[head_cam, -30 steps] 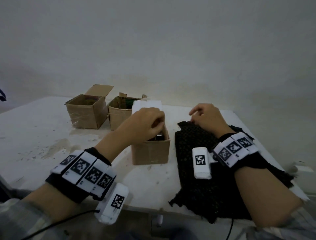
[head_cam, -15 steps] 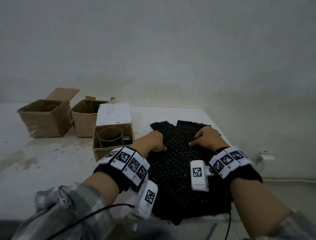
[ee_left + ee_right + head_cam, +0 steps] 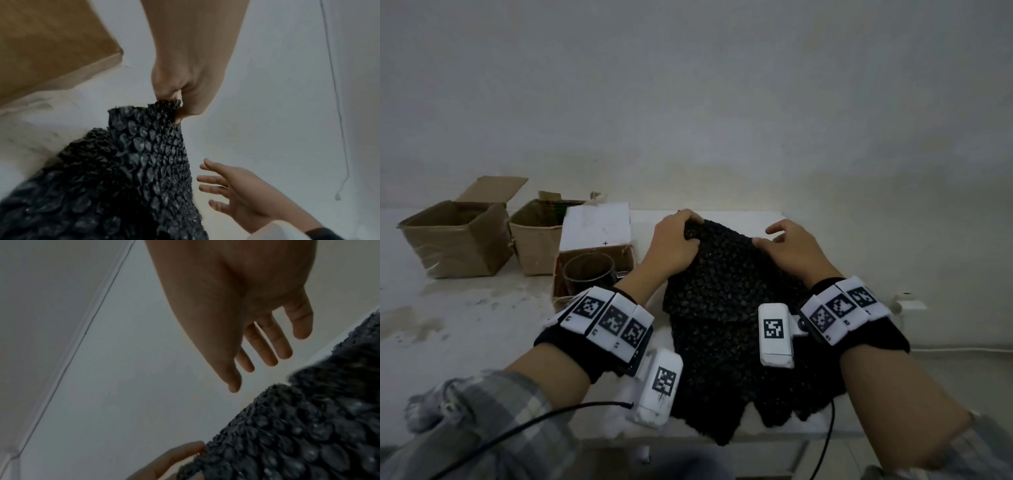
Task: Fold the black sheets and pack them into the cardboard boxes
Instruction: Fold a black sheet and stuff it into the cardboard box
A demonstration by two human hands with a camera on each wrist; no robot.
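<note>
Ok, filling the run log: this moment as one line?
fold | left hand pinches black sheet far corner, lifted | right hand open at edge | not boxed

Plain grey-white wall (image 3: 722,102) fills upper part of head view, faint mottling low down. White table (image 3: 465,325) stands against wall, top stained and speckled at left. Small white fitting (image 3: 909,303) low on wall at right, white cable (image 3: 962,349) running past it. Thin cord (image 3: 337,100) hangs down wall. Light dim, even.
</note>
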